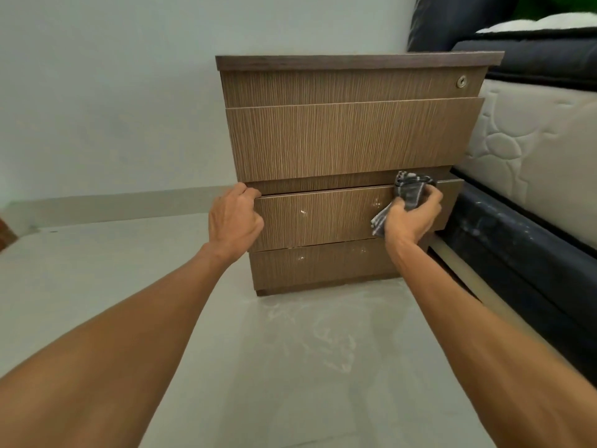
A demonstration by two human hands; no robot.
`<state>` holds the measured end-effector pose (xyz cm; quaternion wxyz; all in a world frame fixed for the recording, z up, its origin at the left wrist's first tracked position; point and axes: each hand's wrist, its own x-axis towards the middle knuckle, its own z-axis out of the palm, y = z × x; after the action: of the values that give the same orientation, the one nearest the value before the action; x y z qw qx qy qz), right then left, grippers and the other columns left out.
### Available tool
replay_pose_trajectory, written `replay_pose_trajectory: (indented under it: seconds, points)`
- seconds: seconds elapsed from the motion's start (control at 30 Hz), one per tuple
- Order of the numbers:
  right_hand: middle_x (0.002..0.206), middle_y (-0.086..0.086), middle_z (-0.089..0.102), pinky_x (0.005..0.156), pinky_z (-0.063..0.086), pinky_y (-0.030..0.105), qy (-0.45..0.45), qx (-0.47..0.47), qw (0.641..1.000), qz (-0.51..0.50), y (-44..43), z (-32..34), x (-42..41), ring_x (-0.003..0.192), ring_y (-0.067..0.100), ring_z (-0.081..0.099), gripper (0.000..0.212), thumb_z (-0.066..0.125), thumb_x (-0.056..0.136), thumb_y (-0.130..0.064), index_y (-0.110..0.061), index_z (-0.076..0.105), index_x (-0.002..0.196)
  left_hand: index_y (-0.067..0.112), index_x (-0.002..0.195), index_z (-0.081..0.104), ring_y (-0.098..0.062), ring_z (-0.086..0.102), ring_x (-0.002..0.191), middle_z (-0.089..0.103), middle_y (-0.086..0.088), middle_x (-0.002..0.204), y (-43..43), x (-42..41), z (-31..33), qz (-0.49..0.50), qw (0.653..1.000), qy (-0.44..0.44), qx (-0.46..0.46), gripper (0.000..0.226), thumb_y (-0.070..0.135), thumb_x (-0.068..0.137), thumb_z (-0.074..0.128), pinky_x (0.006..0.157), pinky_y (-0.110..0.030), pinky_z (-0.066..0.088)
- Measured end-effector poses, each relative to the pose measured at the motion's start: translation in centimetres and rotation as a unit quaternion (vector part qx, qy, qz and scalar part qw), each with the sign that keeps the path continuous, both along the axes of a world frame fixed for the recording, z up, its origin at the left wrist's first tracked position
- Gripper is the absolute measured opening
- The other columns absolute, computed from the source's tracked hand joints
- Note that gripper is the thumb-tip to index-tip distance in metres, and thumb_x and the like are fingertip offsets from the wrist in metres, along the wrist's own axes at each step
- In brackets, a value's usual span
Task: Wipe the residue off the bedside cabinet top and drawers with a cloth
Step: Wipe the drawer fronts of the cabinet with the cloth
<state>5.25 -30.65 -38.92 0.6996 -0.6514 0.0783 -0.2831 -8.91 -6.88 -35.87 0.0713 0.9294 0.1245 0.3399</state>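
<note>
A brown wood-grain bedside cabinet (349, 140) stands against the wall, seen from low down, with a darker top edge (355, 61) and stacked drawer fronts. The third drawer (323, 218) is pulled slightly out. My left hand (234, 218) grips that drawer's upper left corner. My right hand (412, 216) holds a grey checked cloth (410, 192) pressed on the drawer's upper right edge. Small white specks of residue show on this drawer front and on the bottom drawer (323, 268).
A bed with a white quilted mattress (529, 147) and dark base (517, 240) stands tight against the cabinet's right side. A round lock (462, 81) sits on the top drawer. Pale floor (290, 350) with whitish smears lies in front. A plain wall is behind.
</note>
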Motion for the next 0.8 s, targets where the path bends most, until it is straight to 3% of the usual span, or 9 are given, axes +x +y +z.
replay_pose_trajectory:
  seconds: [0.07, 0.17, 0.33, 0.53, 0.7, 0.8]
  points:
    - [0.126, 0.006, 0.046, 0.093, 0.042, 0.019, -0.028, -0.051, 0.998, 0.014, 1.5, -0.6, -1.1, 0.108, 0.016, 0.054, 0.042, 0.061, 0.085, 0.003, -0.013, 0.051, 0.122, 0.005, 0.116, 0.065, -0.031, 0.057, 0.096, 0.063, -0.011, 0.107, -0.1, 0.1, 0.1, 0.001, 1.000, -0.005, -0.010, 0.042, -0.003, 0.080, 0.046, 0.084, -0.040, 0.044]
    - [0.127, 0.007, 0.043, 0.097, 0.042, 0.027, -0.066, -0.110, 0.991, 0.036, 4.2, -1.4, -2.5, 0.113, 0.023, 0.051, 0.038, 0.062, 0.085, 0.000, -0.012, 0.053, 0.120, 0.005, 0.116, 0.065, -0.031, 0.057, 0.096, 0.063, -0.011, 0.108, 0.0, 0.1, 0.3, -0.007, 1.000, -0.006, -0.014, 0.042, -0.004, 0.081, 0.045, 0.083, -0.039, 0.045]
    - [0.128, 0.010, 0.040, 0.095, 0.036, 0.023, -0.093, -0.183, 0.974, 0.096, 8.5, -2.4, -5.3, 0.115, 0.022, 0.044, 0.037, 0.063, 0.086, 0.000, -0.010, 0.053, 0.120, 0.006, 0.117, 0.065, -0.031, 0.057, 0.097, 0.064, -0.011, 0.108, 0.2, -0.1, 0.5, -0.014, 1.000, -0.010, -0.018, 0.042, -0.003, 0.081, 0.044, 0.082, -0.039, 0.044]
    - [0.125, 0.012, 0.043, 0.094, 0.041, 0.028, -0.121, -0.277, 0.945, 0.126, 11.6, -3.1, -7.8, 0.111, 0.023, 0.042, 0.044, 0.068, 0.081, 0.002, -0.006, 0.050, 0.120, 0.009, 0.117, 0.066, -0.028, 0.056, 0.096, 0.063, -0.010, 0.108, 0.2, 0.0, 0.6, -0.006, 1.000, -0.006, -0.024, 0.042, -0.002, 0.083, 0.044, 0.077, -0.034, 0.042]
    - [0.121, 0.010, 0.046, 0.090, 0.050, 0.037, -0.128, -0.385, 0.894, 0.190, 13.2, -4.9, -9.0, 0.112, 0.025, 0.043, 0.046, 0.071, 0.075, 0.006, -0.009, 0.052, 0.114, 0.008, 0.114, 0.067, -0.027, 0.055, 0.097, 0.063, -0.010, 0.106, 0.1, 0.0, 0.7, -0.001, 0.999, -0.009, -0.048, 0.039, 0.000, 0.083, 0.045, 0.077, -0.034, 0.043]
    - [0.115, 0.008, 0.045, 0.077, 0.054, 0.044, -0.155, -0.489, 0.822, 0.248, 13.9, -6.1, -9.2, 0.104, 0.025, 0.042, 0.049, 0.072, 0.074, 0.006, -0.014, 0.049, 0.113, 0.009, 0.115, 0.066, -0.027, 0.056, 0.099, 0.062, -0.010, 0.108, -0.1, -0.1, 0.5, -0.003, 0.998, -0.016, -0.062, 0.040, 0.000, 0.083, 0.045, 0.081, -0.037, 0.046]
